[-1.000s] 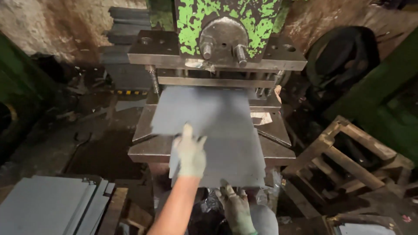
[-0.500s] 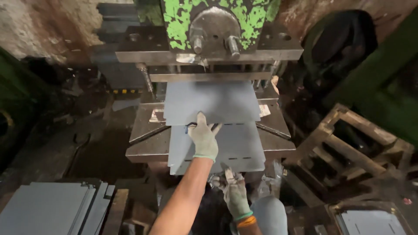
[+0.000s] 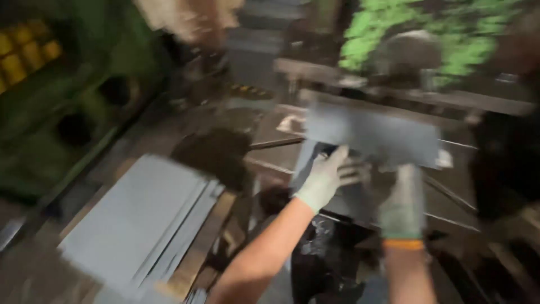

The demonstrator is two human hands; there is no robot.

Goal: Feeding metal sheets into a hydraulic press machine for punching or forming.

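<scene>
**Sheet Lifted Off the Press Bed**

A green-painted press is seen at upper right, heavily smeared by the motion of the camera, which has been swung to the left since a second ago. Its grey bed lies below and, where the flat grey metal sheet was lying under a flat palm half a second earlier, the sheet is now raised and tilted above it. A stack of similar grey sheets is brought into view at lower left, well apart from the press, resting on what appears to be a wooden support.

The lifted sheet is held at its near edge by both gloved hands. The left hand is closed on the near left part of the edge, fingers curled under it. The right hand is raised beneath the near right part; its grasp is blurred, so a grip is judged likely rather than plainly shown.

From the change, the sheet is judged to be no longer seated on the bed and to be carried by the hands.
</scene>
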